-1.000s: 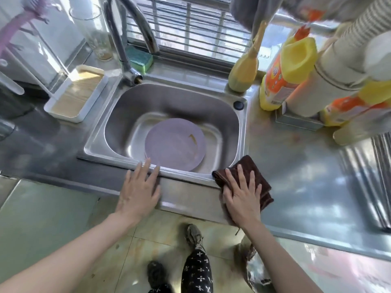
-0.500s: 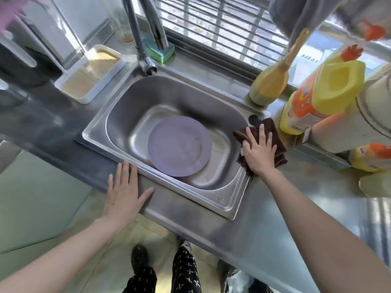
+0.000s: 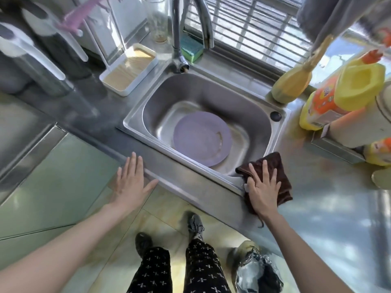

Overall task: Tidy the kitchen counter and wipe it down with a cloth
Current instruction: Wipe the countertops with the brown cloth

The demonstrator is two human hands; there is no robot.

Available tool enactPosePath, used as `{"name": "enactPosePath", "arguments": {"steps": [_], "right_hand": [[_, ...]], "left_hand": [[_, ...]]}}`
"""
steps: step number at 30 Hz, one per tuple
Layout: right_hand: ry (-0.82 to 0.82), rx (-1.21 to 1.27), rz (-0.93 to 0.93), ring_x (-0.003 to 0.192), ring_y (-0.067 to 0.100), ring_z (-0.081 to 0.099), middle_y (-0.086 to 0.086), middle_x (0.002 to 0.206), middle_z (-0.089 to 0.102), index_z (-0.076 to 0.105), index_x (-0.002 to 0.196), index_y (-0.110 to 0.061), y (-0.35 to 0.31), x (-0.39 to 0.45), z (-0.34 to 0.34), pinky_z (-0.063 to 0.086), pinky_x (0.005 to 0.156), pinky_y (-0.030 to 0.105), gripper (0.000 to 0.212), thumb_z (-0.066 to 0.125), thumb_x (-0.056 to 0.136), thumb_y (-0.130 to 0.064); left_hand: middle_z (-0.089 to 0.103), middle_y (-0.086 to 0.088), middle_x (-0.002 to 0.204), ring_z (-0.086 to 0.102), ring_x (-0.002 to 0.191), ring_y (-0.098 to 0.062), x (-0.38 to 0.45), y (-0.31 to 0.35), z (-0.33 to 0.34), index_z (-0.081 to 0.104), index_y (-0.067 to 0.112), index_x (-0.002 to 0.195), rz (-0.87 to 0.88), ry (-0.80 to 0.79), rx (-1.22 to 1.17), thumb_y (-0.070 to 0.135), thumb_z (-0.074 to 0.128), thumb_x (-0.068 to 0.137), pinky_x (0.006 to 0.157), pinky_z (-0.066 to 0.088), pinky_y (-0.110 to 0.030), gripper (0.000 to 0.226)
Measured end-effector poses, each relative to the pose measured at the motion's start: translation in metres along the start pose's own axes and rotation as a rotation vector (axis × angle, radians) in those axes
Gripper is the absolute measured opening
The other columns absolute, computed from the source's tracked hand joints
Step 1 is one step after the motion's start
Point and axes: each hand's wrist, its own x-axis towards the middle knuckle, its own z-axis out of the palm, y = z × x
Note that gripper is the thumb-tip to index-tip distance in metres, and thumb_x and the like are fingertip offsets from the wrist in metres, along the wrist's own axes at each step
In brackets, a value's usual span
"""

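Your right hand (image 3: 262,190) is flat on the brown cloth (image 3: 273,178), fingers straight and spread, pressing it down rather than gripping it. The cloth sits at the near right corner of the sink (image 3: 275,132), bunched under your palm, partly on the sink rim and partly on the steel counter (image 3: 330,199), with one edge hanging over the counter's front lip.

Your left hand (image 3: 131,185) is open too, fingers straight, thumb out to the side, resting on the counter's front edge to the left of the sink and holding nothing.

Out from there: a purple plate (image 3: 201,140) lies flat in the sink basin, toward the near side. The tap (image 3: 177,39) rises behind the far left corner of the sink, with a green sponge (image 3: 191,48) just beside its base. Left of the tap stands a white tray (image 3: 129,74) with a pale wooden inside.

On the right side of the counter, a yellow-headed brush (image 3: 292,83) stands at the sink's far right corner, and a yellow and orange detergent bottle (image 3: 330,98) stands just to its right. Down below, your feet are on the tiled floor (image 3: 169,208), patterned trousers in view.
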Motion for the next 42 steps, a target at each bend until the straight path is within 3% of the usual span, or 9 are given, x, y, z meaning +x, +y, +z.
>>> {"name": "enactPosePath", "arguments": {"steps": [6,12,16,20,26,30,35,39,42], "right_hand": [[0.073,0.152,0.204,0.144,0.03,-0.01,-0.008,0.159,0.003,0.021,0.145,-0.04,-0.045,-0.052,0.028,-0.003,0.114,0.054,0.066,0.014,0.08,-0.047],[0.141,0.094,0.156,0.144,0.031,-0.013,-0.006,0.158,-0.007,0.003,0.146,-0.041,-0.123,-0.085,0.075,-0.005,0.113,0.055,0.072,-0.002,0.075,-0.055],[0.1,0.003,0.002,0.145,0.034,-0.007,-0.006,0.159,-0.002,0.005,0.145,-0.044,-0.197,-0.083,0.103,-0.003,0.112,0.057,0.067,0.001,0.079,-0.054],[0.046,-0.049,-0.169,0.144,0.031,-0.015,-0.01,0.158,-0.007,0.005,0.145,-0.048,-0.252,-0.068,0.115,-0.005,0.113,0.055,0.061,0.007,0.084,-0.055],[-0.026,-0.2,-0.523,0.139,0.025,-0.028,-0.018,0.154,-0.014,0.0,0.143,-0.051,-0.301,-0.034,0.114,-0.016,0.109,0.054,0.058,0.014,0.086,-0.056],[-0.037,-0.251,-0.655,0.14,0.025,-0.026,-0.018,0.156,-0.009,0.001,0.142,-0.053,-0.337,-0.008,0.113,-0.022,0.105,0.053,0.053,0.027,0.095,-0.053],[-0.033,-0.269,-0.641,0.143,0.032,-0.017,-0.013,0.158,-0.004,0.001,0.143,-0.052,-0.386,0.029,0.109,-0.012,0.109,0.061,0.051,0.021,0.095,-0.055],[-0.024,-0.255,-0.624,0.144,0.036,-0.01,-0.007,0.159,0.001,0.007,0.145,-0.048,-0.421,0.048,0.107,-0.005,0.108,0.064,0.052,0.023,0.096,-0.052],[0.001,-0.305,-0.699,0.144,0.038,0.009,-0.006,0.157,0.017,0.018,0.144,-0.045,-0.405,0.036,0.109,0.012,0.107,0.067,0.052,0.03,0.094,-0.05]], "left_hand": [[-0.01,-0.009,0.156,-0.007,0.144,-0.022,0.007,-0.031,-0.01,-0.001,0.009,0.147,0.133,-0.033,0.004,0.051,0.034,0.092,0.116,0.0,-0.039,0.077],[-0.003,-0.009,0.157,-0.002,0.145,-0.022,0.019,-0.06,-0.018,0.008,0.009,0.147,0.29,-0.015,0.026,0.045,0.038,0.093,0.116,0.003,-0.039,0.071],[-0.001,-0.009,0.157,0.001,0.145,-0.022,0.023,-0.092,-0.025,0.008,0.009,0.146,0.278,-0.023,0.013,0.038,0.042,0.094,0.116,0.006,-0.04,0.069],[0.0,-0.009,0.157,0.003,0.145,-0.024,0.035,-0.136,-0.037,0.006,0.009,0.147,0.194,0.003,0.006,0.036,0.044,0.093,0.116,0.008,-0.04,0.07],[-0.004,-0.014,0.156,0.004,0.144,-0.027,0.079,-0.181,-0.063,0.004,0.004,0.146,-0.036,0.102,-0.06,0.047,0.043,0.091,0.115,0.012,-0.043,0.08],[-0.007,-0.012,0.156,0.0,0.145,-0.025,0.104,-0.193,-0.066,0.001,0.005,0.146,-0.012,0.031,0.052,0.055,0.047,0.085,0.116,0.009,-0.044,0.091],[-0.006,-0.01,0.157,0.002,0.145,-0.022,0.113,-0.199,-0.072,0.001,0.008,0.146,0.048,-0.051,0.185,0.059,0.05,0.082,0.116,0.006,-0.043,0.096],[-0.009,-0.007,0.157,0.0,0.145,-0.018,0.114,-0.204,-0.081,0.0,0.011,0.147,0.067,-0.108,0.194,0.045,0.054,0.086,0.116,0.006,-0.043,0.088],[-0.01,-0.006,0.157,0.0,0.145,-0.017,0.11,-0.201,-0.083,0.0,0.012,0.147,0.053,-0.113,0.173,0.038,0.052,0.087,0.116,0.006,-0.042,0.083]]}}
